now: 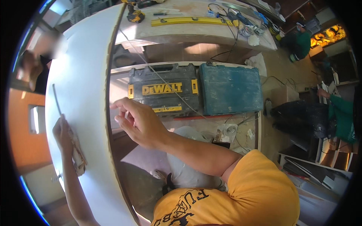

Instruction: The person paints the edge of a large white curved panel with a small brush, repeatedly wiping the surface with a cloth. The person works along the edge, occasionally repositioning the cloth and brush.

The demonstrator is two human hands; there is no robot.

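A large white panel [81, 75] with a rough, yellowish edge stands on my left. Over its white face, my left hand [63, 135] is closed round the lower end of a thin grey rod [57, 98], whose exact kind I cannot make out. A crumpled, stained rag [77, 154] hangs beside that hand and wrist, against the panel. My right hand [139, 122] hovers just right of the panel's edge, thumb and forefinger apart and the other fingers loosely curled. Nothing shows between its fingers.
A black and yellow tool case [164, 101] and a teal case [230, 88] lie side by side before me. The workbench [181, 35] beyond bears a yellow spirit level [191, 21], a drill [135, 14] and corded tools. Other people in green [341, 116] are at the right.
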